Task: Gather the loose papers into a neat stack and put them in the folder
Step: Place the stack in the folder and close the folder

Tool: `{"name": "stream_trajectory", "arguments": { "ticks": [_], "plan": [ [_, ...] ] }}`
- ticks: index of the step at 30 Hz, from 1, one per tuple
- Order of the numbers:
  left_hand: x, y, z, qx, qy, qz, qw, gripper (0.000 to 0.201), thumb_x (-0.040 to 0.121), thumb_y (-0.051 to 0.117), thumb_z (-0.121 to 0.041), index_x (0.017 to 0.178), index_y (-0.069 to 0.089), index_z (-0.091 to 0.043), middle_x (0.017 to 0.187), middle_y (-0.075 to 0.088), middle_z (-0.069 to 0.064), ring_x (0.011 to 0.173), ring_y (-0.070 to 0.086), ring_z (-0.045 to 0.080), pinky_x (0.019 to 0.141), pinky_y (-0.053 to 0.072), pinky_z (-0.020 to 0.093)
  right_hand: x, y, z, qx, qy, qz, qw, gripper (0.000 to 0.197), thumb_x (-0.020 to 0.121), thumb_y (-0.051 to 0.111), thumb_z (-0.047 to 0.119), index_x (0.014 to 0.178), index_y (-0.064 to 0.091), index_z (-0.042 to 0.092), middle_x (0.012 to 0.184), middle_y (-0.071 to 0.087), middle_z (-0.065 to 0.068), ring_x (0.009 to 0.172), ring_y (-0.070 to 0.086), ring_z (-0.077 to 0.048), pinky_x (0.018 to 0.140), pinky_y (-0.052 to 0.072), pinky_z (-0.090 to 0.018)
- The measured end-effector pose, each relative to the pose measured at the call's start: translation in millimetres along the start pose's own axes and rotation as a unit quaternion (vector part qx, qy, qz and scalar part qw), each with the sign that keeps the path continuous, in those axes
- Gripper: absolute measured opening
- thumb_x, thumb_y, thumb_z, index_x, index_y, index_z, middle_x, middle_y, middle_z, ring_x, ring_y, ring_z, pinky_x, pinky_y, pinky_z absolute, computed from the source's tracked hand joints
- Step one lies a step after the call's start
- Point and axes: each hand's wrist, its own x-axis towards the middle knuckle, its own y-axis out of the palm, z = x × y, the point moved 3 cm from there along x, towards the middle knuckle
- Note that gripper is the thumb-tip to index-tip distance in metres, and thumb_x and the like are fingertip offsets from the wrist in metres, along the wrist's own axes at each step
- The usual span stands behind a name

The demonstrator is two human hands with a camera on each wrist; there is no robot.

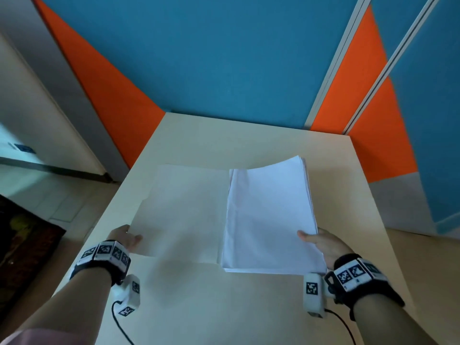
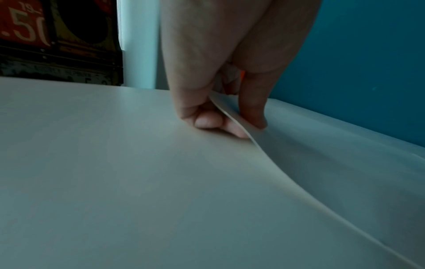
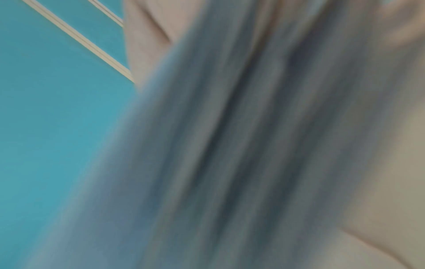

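Note:
A cream folder lies open on the table. My left hand pinches its left flap's near corner, thumb on top and fingers under, lifting that edge off the table. A white paper stack sits on the folder's right half, its far end curling upward. My right hand grips the stack's near right edge, thumb on top. In the right wrist view the stack's sheet edges fill the frame, blurred and very close.
The table's far edge meets a blue and orange partition wall. Tiled floor lies to the left, with a dark printed object beside the table. Cables trail from the wrist cameras across the near table.

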Motion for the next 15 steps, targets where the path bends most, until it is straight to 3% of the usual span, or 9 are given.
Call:
{"name": "stream_trajectory", "arguments": {
  "ticks": [3, 7, 10, 13, 15],
  "plan": [
    [-4, 3, 7, -0.016, 0.003, -0.001, 1.000, 0.043, 0.090, 0.057, -0.013, 0.126, 0.050, 0.009, 0.131, 0.055, 0.027, 0.119, 0.053, 0.040, 0.095, 0.041, 0.040, 2, 12, -5, -0.006, 0.000, 0.001, 1.000, 0.024, 0.092, 0.057, 0.014, 0.114, 0.058, 0.004, 0.105, 0.065, -0.012, 0.089, 0.062, -0.025, 0.067, 0.045, -0.030],
    [-2, 4, 10, -0.035, 0.008, -0.004, 0.999, 0.040, 0.089, 0.057, -0.011, 0.123, 0.053, 0.009, 0.128, 0.057, 0.027, 0.116, 0.054, 0.040, 0.087, 0.041, 0.038, 13, 20, -8, -0.018, 0.007, -0.016, 1.000, 0.029, 0.091, 0.059, 0.019, 0.116, 0.059, 0.004, 0.108, 0.065, -0.011, 0.108, 0.058, -0.030, 0.087, 0.046, -0.037],
    [3, 6, 11, -0.050, 0.008, -0.010, 0.999, 0.037, 0.088, 0.058, -0.008, 0.120, 0.055, 0.009, 0.124, 0.059, 0.028, 0.113, 0.056, 0.041, 0.080, 0.038, 0.035, 28, 23, -7, -0.022, -0.001, -0.016, 1.000, 0.038, 0.091, 0.059, 0.019, 0.124, 0.058, 0.002, 0.121, 0.063, -0.010, 0.113, 0.057, -0.027, 0.105, 0.038, -0.039],
    [6, 7, 12, -0.057, 0.014, -0.015, 0.998, 0.036, 0.088, 0.058, -0.008, 0.119, 0.055, 0.009, 0.122, 0.060, 0.028, 0.110, 0.057, 0.041, 0.076, 0.036, 0.031, 36, 24, -5, -0.029, -0.011, -0.020, 0.999, 0.032, 0.091, 0.058, 0.013, 0.123, 0.056, 0.007, 0.119, 0.058, -0.002, 0.110, 0.051, -0.020, 0.102, 0.032, -0.030],
    [6, 7, 12, -0.062, 0.017, -0.015, 0.998, 0.037, 0.088, 0.057, -0.010, 0.120, 0.055, 0.008, 0.123, 0.060, 0.027, 0.111, 0.057, 0.040, 0.077, 0.037, 0.032, 43, 23, -7, -0.048, -0.014, -0.031, 0.998, 0.034, 0.089, 0.061, 0.013, 0.122, 0.058, 0.007, 0.121, 0.060, -0.004, 0.108, 0.052, -0.021, 0.101, 0.033, -0.030]
  ]
}}
